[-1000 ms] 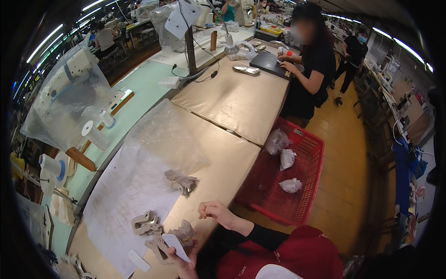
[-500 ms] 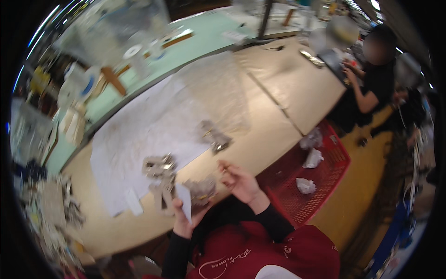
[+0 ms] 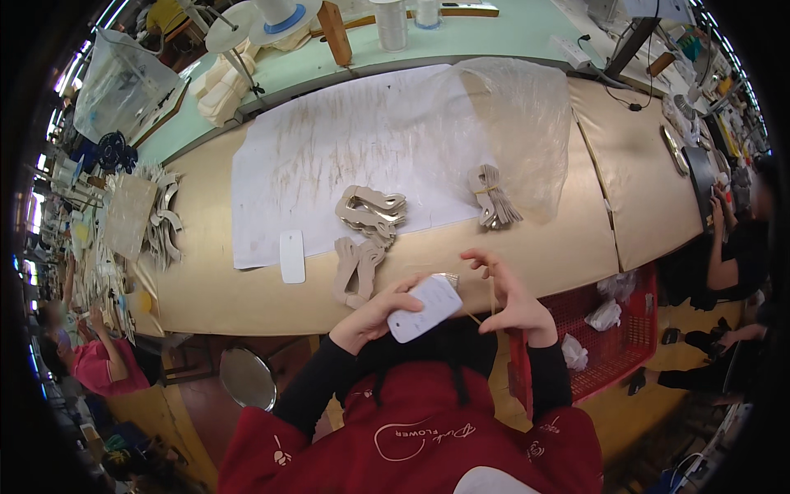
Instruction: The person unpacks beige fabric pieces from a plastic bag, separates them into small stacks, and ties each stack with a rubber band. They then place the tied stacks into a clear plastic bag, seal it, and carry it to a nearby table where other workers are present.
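My left hand point(image 3: 372, 318) is closed on a white card tag point(image 3: 425, 309) with rounded corners and a small hole. Behind the card the edge of a cut-piece stack point(image 3: 448, 280) peeks out, mostly hidden. A thin tan rubber band point(image 3: 493, 294) is stretched over the spread fingers of my right hand point(image 3: 514, 303), with one strand running toward the card. Beyond my hands, loose grey-beige looped cut pieces point(image 3: 370, 210) with shiny edges lie in a heap. A bundle of similar pieces point(image 3: 491, 198), tied with a yellowish band, lies farther right.
Another white card point(image 3: 292, 257) lies on the white sheet point(image 3: 329, 140) that covers the beige table point(image 3: 197, 280). Clear plastic point(image 3: 535, 123) spreads at the back. A red basket point(image 3: 568, 313) with crumpled bags stands by the table's right front edge. Other people work at both sides.
My view has swung to the right. The card in my left hand, seen nearly edge-on before, now shows its flat face. My right hand's fingers have spread, with the rubber band stretched over them.
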Action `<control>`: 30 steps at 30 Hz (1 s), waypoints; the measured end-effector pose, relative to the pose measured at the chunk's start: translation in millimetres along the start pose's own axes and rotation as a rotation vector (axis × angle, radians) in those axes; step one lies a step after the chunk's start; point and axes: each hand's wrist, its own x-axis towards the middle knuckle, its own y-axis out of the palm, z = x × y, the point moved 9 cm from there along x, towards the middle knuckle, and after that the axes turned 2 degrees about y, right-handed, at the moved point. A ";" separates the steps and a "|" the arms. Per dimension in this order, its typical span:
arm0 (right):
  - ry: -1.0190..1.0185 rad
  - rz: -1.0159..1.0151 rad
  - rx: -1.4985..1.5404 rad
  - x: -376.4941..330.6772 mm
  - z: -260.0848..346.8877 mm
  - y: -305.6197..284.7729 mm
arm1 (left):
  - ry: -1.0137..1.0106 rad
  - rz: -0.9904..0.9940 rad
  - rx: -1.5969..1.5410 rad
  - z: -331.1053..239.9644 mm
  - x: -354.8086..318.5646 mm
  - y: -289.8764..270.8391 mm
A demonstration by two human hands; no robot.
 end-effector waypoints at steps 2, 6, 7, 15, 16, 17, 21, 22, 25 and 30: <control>-0.136 0.129 -0.338 3.4 30.5 23.5 | 0.103 -0.086 0.402 -1.1 12.1 0.0; -0.400 0.394 -0.524 -3.6 76.9 77.9 | 0.323 -0.186 0.641 -10.1 27.4 4.3; -0.450 0.511 -0.359 -9.4 83.8 87.4 | 0.283 -0.182 0.416 -6.5 28.8 -0.7; -0.807 -0.190 1.496 -46.0 29.3 -57.9 | 0.435 -0.037 -0.538 -43.0 -3.0 1.5; -0.697 -0.217 1.763 -36.3 5.3 -58.9 | 0.441 -0.019 -0.551 -41.8 -4.5 7.5; -0.617 -0.171 2.002 -27.7 -9.2 -52.6 | 0.406 0.004 -0.575 -36.5 -3.1 13.9; -0.120 -0.744 1.202 -13.1 -75.3 -11.6 | 0.342 0.044 -0.720 -21.0 9.6 16.3; -0.153 -0.695 1.123 -11.3 -70.7 0.4 | 0.346 0.046 -0.769 -20.4 11.1 10.4; -0.053 -0.642 0.926 -8.6 -70.5 25.1 | 0.360 0.007 -0.832 -16.5 9.1 -10.7; 0.050 -0.191 0.586 20.4 -38.7 41.9 | 0.125 0.017 -0.430 -0.8 -9.7 -13.1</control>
